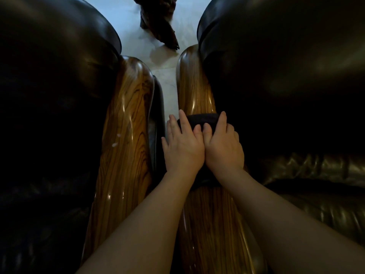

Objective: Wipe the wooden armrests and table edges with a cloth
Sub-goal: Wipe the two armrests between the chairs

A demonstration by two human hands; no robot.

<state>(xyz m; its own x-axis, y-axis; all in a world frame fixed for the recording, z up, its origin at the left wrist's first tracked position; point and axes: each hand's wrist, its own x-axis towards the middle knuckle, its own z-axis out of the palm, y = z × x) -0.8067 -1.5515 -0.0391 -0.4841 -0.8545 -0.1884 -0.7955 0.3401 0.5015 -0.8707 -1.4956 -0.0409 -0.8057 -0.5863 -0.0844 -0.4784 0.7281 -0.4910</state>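
Right armrest (194, 89) runs lengthwise away from camera. Cloth (203, 120) draped crosswise over it, mid-length. Left hand (182, 144) and right hand (222, 144) press it side by side, fingers nearly flat.

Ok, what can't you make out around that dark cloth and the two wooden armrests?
Head view only:
- Dark cloth: mostly hidden under left hand and right hand.
- Right glossy wooden armrest: covered mid-length; near end cut off.
- Dark carved wooden object: cut off by the top edge.
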